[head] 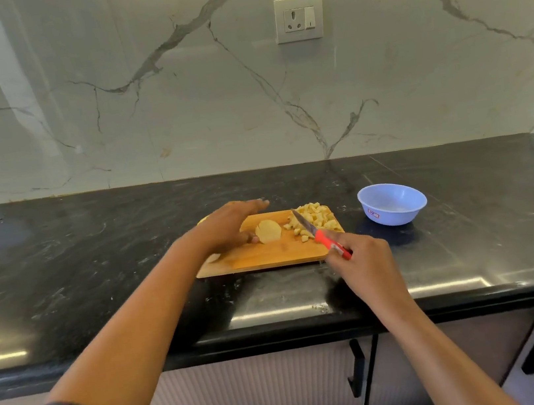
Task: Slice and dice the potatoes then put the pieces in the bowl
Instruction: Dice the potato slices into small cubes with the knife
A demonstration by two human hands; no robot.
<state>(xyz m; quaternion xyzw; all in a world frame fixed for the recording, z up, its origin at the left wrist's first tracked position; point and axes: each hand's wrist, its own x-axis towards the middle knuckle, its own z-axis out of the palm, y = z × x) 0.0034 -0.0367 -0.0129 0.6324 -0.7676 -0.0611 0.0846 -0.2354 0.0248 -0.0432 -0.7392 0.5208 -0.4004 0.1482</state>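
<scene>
The left hand (pixel 227 225) stretches flat over the wooden board (pixel 266 256), thumb beside the round potato slices (pixel 268 231) — gripping nothing. The right hand (pixel 360 257) grips a red-handled knife (pixel 319 234), blade against the diced pile (pixel 314 217). 1 blue bowl (pixel 396 217) stands right of the board.

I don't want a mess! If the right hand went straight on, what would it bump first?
Probably the pile of yellow diced potato pieces on the wooden cutting board; the right hand and its red-handled knife aim there, though height is unclear.
</scene>
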